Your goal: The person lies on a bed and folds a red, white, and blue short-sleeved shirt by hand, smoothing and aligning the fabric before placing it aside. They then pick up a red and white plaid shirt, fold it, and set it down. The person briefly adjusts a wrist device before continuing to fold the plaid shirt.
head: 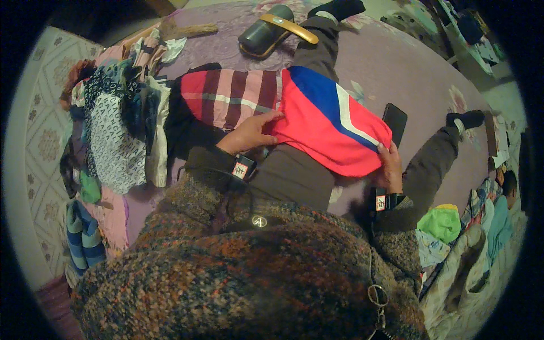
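A red cloth piece with a blue and a white stripe (323, 127) lies spread across my thigh. My left hand (255, 131) has its thumb and fingers at the cloth's left edge, where a striped pink and dark plaid cloth (242, 91) adjoins it; whether the two are joined cannot be told. My right hand (390, 163) pinches the red cloth's right end between thumb and fingers. A black phone (395, 121) lies just beyond that end, partly hidden by the cloth.
Piled clothes (119, 140) lie at the left, with a striped blue cloth (83, 238) below. A dark case with a yellow strap (267, 34) rests at the top. A bright green cloth (442, 223) and more garments (459, 267) lie at the right. My legs stretch over the bedspread (382, 85).
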`<state>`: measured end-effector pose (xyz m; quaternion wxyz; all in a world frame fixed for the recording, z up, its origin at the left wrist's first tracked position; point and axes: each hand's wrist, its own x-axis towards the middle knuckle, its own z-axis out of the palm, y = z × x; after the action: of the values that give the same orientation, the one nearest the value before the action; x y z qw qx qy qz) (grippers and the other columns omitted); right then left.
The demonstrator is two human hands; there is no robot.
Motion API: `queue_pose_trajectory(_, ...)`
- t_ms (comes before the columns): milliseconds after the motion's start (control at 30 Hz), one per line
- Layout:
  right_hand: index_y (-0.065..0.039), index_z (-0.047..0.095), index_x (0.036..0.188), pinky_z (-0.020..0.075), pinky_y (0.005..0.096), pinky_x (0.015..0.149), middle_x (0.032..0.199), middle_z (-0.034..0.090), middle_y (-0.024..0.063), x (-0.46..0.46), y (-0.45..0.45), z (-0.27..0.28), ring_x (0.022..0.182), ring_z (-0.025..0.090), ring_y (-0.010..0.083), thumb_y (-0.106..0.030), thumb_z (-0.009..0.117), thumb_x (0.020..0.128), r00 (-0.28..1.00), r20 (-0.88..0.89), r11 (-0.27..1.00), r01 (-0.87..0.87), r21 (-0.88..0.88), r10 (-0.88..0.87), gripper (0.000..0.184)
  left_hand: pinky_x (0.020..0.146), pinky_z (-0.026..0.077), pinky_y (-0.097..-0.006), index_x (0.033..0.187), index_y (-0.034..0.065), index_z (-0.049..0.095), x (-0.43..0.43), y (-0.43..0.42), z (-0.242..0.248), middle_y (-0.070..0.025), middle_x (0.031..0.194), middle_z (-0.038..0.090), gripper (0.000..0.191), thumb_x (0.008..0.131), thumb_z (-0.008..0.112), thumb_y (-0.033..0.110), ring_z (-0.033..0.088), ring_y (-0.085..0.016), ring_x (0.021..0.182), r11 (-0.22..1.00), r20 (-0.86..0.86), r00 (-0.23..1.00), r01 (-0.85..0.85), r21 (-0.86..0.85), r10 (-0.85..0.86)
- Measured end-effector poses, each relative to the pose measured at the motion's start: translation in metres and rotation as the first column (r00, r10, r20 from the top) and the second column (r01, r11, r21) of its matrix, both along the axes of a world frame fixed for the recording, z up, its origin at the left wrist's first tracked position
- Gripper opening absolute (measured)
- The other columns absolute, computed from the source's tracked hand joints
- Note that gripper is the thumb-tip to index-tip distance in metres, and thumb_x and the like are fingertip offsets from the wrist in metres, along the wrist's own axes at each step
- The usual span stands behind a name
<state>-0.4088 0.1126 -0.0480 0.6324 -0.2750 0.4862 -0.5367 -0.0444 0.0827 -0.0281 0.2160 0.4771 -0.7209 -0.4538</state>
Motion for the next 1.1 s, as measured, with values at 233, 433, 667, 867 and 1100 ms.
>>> queue_pose_trajectory(233,-0.001,0.038,0.125,0.0403,0.0335,0.091,0.119,0.048,0.0117,-0.005,-0.001,0.027,0.106,0.049,0.0202,-0.012,0.056,0.082,0.995,0.096,0.999,0.0,-0.05,0.005,0.048,0.064,0.042,-0.0225,0.089,-0.0002,0.057,-0.004,-0.011,-0.017,0.001,0.077,0.056,0.015,0.075,0.055,0.004,0.051,-0.008,0.072,0.989,-0.007,0.997,-0.08,0.123,0.081)
queue_pose_trajectory(433,0.0,0.036,0.125,0.0427,0.0337,0.088,0.116,0.049,0.0139,-0.015,-0.003,0.037,0.102,0.052,0.021,-0.011,0.055,0.083,0.997,0.073,0.999,0.023,-0.046,-0.019,0.048,0.057,0.039,-0.0191,0.087,0.0024,0.057,0.014,-0.014,0.032,0.0022,0.072,0.053,0.01,0.078,0.055,0.007,0.048,-0.005,0.064,0.93,-0.195,0.923,-0.284,0.233,0.331)
queue_pose_trajectory(667,0.003,0.033,0.126,0.0455,0.0346,0.084,0.112,0.051,0.0162,-0.02,-0.003,0.036,0.096,0.055,0.0216,-0.01,0.055,0.083,0.993,0.079,0.993,0.093,-0.069,-0.087,0.049,0.062,0.04,-0.0196,0.086,0.003,0.056,0.027,-0.019,0.045,0.0017,0.075,0.054,0.009,0.077,0.054,0.004,0.05,-0.006,0.069,0.962,-0.195,0.943,-0.255,0.094,0.269)
queue_pose_trajectory(867,0.003,0.034,0.125,0.0462,0.0335,0.084,0.111,0.051,0.0164,-0.025,-0.001,0.032,0.096,0.055,0.0216,-0.009,0.054,0.083,0.993,0.085,0.995,0.09,-0.038,-0.087,0.048,0.077,0.043,-0.0234,0.098,0.0017,0.055,0.022,-0.013,0.022,-0.0011,0.096,0.057,0.023,0.075,0.056,-0.001,0.054,-0.011,0.088,0.933,-0.087,0.98,-0.143,0.331,0.181)
queue_pose_trajectory(1100,0.003,0.033,0.126,0.0472,0.0325,0.081,0.108,0.052,0.016,-0.024,-0.002,0.037,0.093,0.056,0.021,-0.008,0.051,0.085,0.992,0.087,0.993,0.095,-0.068,-0.089,0.046,0.095,0.034,-0.031,0.122,0.006,0.044,-0.019,-0.01,0.053,-0.0093,0.12,0.048,0.051,0.074,0.061,0.009,0.043,-0.02,0.113,0.998,-0.197,0.98,-0.039,-0.05,0.028)
